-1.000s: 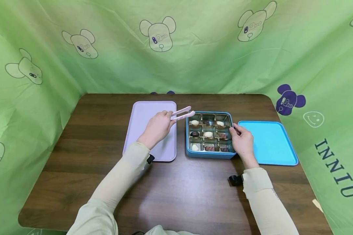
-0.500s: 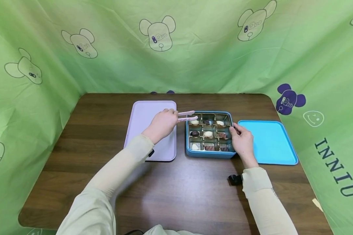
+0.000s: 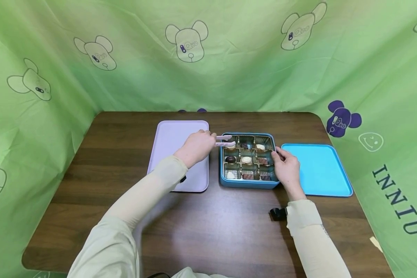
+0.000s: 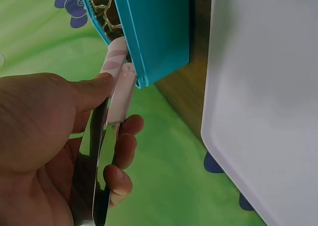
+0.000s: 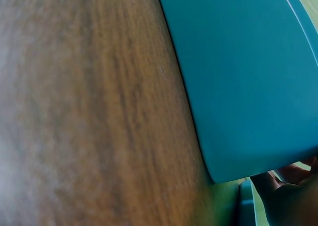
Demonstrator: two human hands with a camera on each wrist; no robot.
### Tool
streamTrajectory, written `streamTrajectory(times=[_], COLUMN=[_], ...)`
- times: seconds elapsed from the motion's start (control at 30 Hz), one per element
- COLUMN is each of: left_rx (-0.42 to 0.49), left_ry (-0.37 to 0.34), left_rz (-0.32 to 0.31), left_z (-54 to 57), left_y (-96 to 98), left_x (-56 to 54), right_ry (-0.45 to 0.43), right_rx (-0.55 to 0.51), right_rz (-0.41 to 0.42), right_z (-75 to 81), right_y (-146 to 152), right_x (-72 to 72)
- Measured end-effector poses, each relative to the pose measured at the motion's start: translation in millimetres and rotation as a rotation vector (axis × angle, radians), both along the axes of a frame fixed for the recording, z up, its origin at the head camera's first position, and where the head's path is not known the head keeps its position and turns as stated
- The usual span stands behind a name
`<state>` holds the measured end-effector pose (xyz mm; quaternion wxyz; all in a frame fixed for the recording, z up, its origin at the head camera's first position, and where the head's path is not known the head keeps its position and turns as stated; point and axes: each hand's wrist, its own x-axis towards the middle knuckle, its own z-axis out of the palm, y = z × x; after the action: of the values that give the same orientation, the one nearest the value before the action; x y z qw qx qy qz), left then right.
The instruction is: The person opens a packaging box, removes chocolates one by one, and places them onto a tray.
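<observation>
My left hand (image 3: 197,147) holds a pair of metal tongs (image 4: 119,94) with pink tips, the thumb on one arm and curled fingers on the other. The tong tips stand a little apart over the back left compartment of a blue box (image 3: 248,185). A gold-edged divided insert in the box holds chocolates, some white like the middle one (image 3: 246,159), others dark (image 3: 230,159). One pale chocolate is partly hidden under the tips. At the box's right wall, my right hand (image 3: 287,168) grips the rim, thumb on top and fingers along the outer side.
A lilac tray (image 3: 180,129) lies left of the box, under my left forearm and hand. On the right, a bright blue lid (image 3: 321,170) lies flat, partly behind my right hand. Green printed cloth (image 3: 229,85) hangs around the wooden table (image 3: 208,231).
My left hand has moved right, carrying the tongs from beside the box's left edge to over the back left compartment. My right hand has kept its hold on the box.
</observation>
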<state>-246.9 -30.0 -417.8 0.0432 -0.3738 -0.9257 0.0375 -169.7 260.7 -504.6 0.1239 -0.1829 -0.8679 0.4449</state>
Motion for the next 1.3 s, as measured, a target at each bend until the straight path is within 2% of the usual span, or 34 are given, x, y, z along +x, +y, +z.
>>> streamTrajectory(times=[0.2,0.5,0.7,0.97,1.13,1.3], left_rx=[-0.051,-0.12,-0.166,-0.179,-0.198,-0.234], left_ry=[-0.016,-0.115,-0.167,-0.172,-0.167,-0.178], left_rz=[0.003,0.067,0.09,0.122,0.112,0.105], left_z=[5.6,20.9,25.8,29.1,31.7,37.2], left_y=[8.3,24.2,37.2,46.6,48.6,53.5], left_x=[-1.6,-6.0,-7.1,-8.9,-8.7,-10.9], right_ry=[-0.004,-0.013,-0.019,-0.016,-0.021,-0.062], right_rx=[-0.006,-0.025,-0.024,-0.02,-0.021,-0.056], right_rz=[0.002,0.007,0.0,0.001,-0.007,-0.007], right_z=[-0.6,2.4,2.8,4.2,3.9,4.9], right_y=[0,-1,-1,0,0,-1], right_x=[-0.2,0.1,2.3,0.2,1.0,3.2])
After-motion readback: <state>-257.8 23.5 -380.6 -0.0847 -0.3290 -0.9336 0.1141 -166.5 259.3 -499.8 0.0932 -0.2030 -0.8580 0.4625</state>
